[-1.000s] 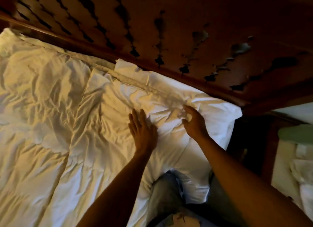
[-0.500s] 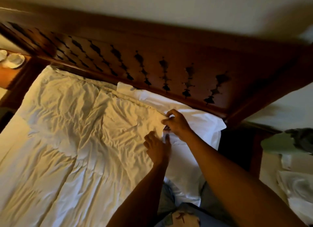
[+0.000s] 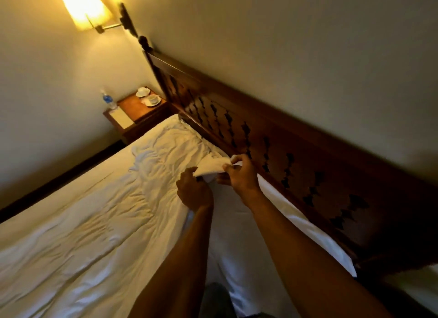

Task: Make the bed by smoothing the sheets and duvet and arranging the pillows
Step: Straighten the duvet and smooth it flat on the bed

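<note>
A wrinkled white duvet [image 3: 94,211] covers the bed from the left to the middle of the view. Both hands hold its top edge, lifted off the bed near the headboard. My left hand [image 3: 194,192] grips the bunched edge from below and left. My right hand [image 3: 239,175] pinches the same edge a little to the right, close to the headboard. Under my arms a white pillow [image 3: 296,222] lies along the headboard, partly hidden by them.
The dark carved wooden headboard [image 3: 308,156] runs diagonally along the wall. A wooden nightstand [image 3: 139,113] at the bed's far corner carries cups, a water bottle [image 3: 107,100] and a white card. A lit wall lamp [image 3: 85,7] hangs above it.
My hands went from pressing flat on the duvet to gripping its top edge and lifting it. My head turned up and left, bringing the nightstand, lamp and wall into view.
</note>
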The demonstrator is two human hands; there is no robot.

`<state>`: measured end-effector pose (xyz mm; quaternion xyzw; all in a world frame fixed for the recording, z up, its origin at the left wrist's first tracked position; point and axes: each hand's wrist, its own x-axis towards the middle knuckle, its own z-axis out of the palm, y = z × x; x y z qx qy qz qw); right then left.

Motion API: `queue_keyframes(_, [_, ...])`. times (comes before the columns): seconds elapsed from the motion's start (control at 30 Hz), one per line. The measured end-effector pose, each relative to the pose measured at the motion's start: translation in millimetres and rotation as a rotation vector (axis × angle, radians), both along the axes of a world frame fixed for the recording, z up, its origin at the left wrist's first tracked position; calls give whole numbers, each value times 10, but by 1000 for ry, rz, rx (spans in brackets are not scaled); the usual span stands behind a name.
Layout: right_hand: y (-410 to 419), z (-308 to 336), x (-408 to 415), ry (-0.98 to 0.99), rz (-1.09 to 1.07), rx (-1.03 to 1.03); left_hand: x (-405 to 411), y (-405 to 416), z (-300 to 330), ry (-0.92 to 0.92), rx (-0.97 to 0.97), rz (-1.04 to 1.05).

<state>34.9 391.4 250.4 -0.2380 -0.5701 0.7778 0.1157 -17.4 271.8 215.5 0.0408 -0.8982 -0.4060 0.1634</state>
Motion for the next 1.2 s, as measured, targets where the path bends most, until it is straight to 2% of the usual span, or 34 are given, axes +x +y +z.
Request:
queue_keyframes(0.1, [-18, 88, -191, 20, 93, 97, -338, -73, 103, 67, -40, 51])
queue_keyframes(0.27, [80, -99, -543, -70, 214, 414, -1044, -176, 103, 99, -65, 130])
queue_keyframes(0.4, [72, -330, -1024, -155, 243, 534, -1750, -272, -43, 125, -83, 157])
queue_keyframes(0.6, [-55, -973, -2169, -225, 257, 640, -3101, -435, -491, 128, -92, 196])
queue_keyframes(0.77, [-66, -1647, -3112, -356, 291, 663, -4209, -585, -1113, 36, -131, 198])
queue_keyframes(0.93, [115, -2170, -3361, -660, 432, 693, -5018, -780, -1492, -9, -149, 207])
queue_keyframes(1.07, [168, -2393, -3399, -749, 433, 683, -5466, -891, -1751, -70, -187, 190])
queue_keyframes(1.2, [191, -2345, -3441, -791, 418, 705, -5767, -879, -1941, -96, -232, 156])
